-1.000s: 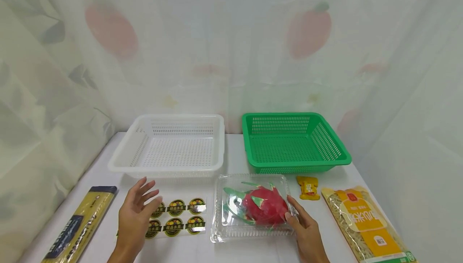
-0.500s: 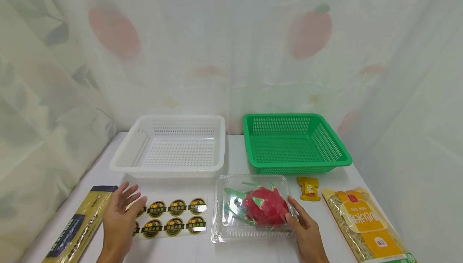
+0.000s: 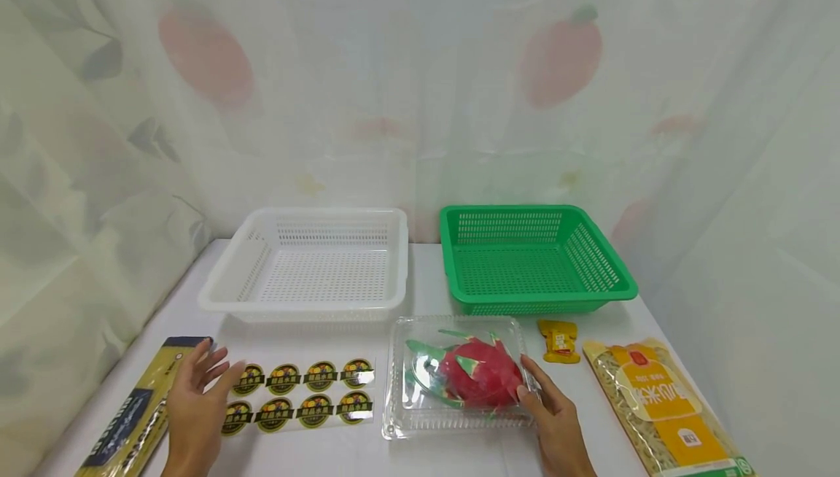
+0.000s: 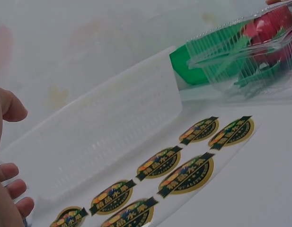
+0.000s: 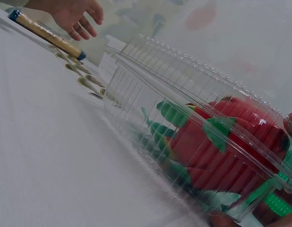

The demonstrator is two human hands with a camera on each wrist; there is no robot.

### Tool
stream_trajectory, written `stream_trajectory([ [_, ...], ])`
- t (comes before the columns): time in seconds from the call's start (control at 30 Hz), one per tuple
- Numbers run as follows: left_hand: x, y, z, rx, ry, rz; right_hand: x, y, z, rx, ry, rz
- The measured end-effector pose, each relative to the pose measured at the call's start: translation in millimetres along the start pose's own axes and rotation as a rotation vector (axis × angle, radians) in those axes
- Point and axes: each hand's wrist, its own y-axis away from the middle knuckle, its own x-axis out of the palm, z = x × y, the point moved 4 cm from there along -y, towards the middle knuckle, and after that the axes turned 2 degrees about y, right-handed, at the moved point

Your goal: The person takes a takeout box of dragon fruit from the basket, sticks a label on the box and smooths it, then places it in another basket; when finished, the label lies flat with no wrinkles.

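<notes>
A red dragon fruit [image 3: 484, 373] with green scales lies inside a clear plastic clamshell box [image 3: 410, 419], its lid down. My right hand [image 3: 558, 419] holds this box at its right edge, thumb and fingers at the rim; parts of those fingers show at the edges of the right wrist view. At the left, my left hand [image 3: 197, 408] hovers with fingers spread and loosely bent, nothing in them. It is between a sheet of round black-and-gold stickers [image 3: 318, 411] and a long pack of dry noodles [image 3: 141, 404], overlapping the pack in the head view.
Behind stand a white plastic basket [image 3: 302, 313] and a green plastic basket [image 3: 545, 300], side by side. A small yellow packet [image 3: 560, 341] lies right of the box, beside a large orange-and-clear bag of noodles [image 3: 663, 404]. Printed curtains enclose the white table.
My left hand has moved left, away from over the sticker sheet toward the noodle pack, uncovering more stickers. The right hand and the box have stayed put.
</notes>
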Motion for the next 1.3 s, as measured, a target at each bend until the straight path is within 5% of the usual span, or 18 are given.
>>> stream_trajectory([
  [0.63,-8.0,-17.0,41.3,-0.145,-0.103,-0.027,-0.4,0.7,-1.6,0.009,-0.004,0.0],
  [0.93,-3.7,-22.6,46.4,-0.127,-0.214,-0.001,-0.1,1.0,-1.4,0.009,-0.019,0.0],
  [1.3,-0.1,-26.2,50.2,-0.127,-0.31,-0.061,0.4,2.1,-0.6,0.007,-0.025,0.002],
])
